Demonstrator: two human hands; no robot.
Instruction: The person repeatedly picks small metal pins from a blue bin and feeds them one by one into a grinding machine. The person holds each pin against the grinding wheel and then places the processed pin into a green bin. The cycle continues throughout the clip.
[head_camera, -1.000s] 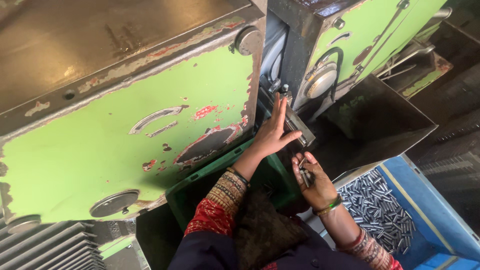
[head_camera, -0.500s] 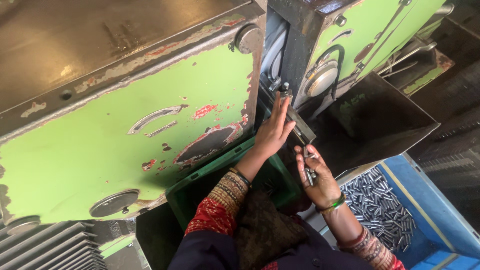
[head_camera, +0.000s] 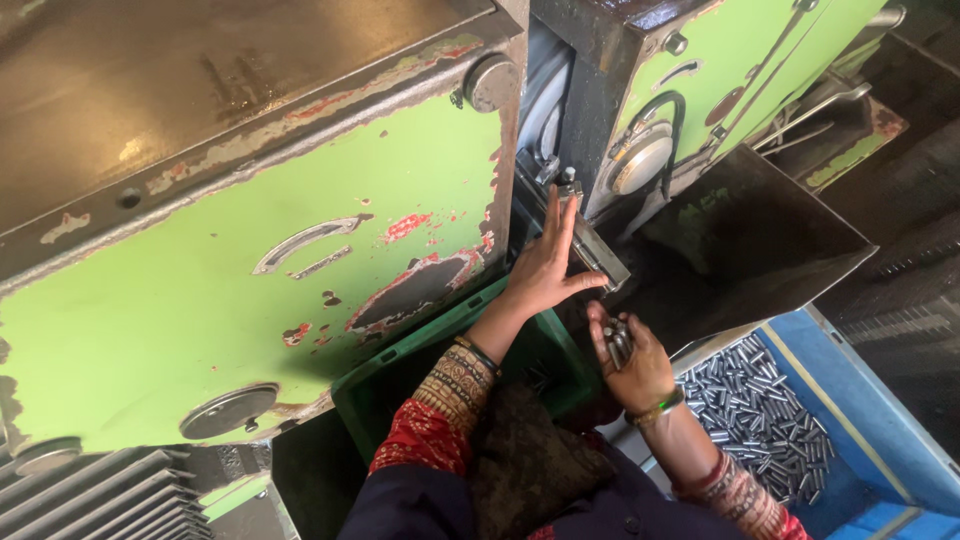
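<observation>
Head view, looking down at a green machine (head_camera: 250, 300) with chipped paint and rust-red patches.

Left hand (head_camera: 545, 270): reaches up into the gap between the two green housings. Fingers straight and together, palm flat against the metal guide rail (head_camera: 598, 250) that slopes down out of the gap. Fingertips lie near the top of the rail, thumb spread toward its lower end. Hand is wide, nothing gripped in it.

Right hand (head_camera: 632, 362): just below the lower end of the rail, palm turned up, fingers curled round a small bundle of pins (head_camera: 618, 342), short grey metal cylinders. The ends of the pins stick out above the fingers. Bundle near the rail end; cannot tell whether it touches. A green bangle (head_camera: 660, 405) sits at this wrist.

Around:
- Blue bin (head_camera: 880, 440) at lower right, holding a loose heap of the same grey pins; it lies just right of the right forearm.
- Green crate (head_camera: 400, 385) below the machine front, under the left forearm.
- Dark metal chute (head_camera: 770, 230) right of the rail, opening toward the bin.
- Round grey cap (head_camera: 640, 160) with a black cable on the right-hand housing, above the chute.
- Sleeves red, patterned; dark cloth over the lap.
</observation>
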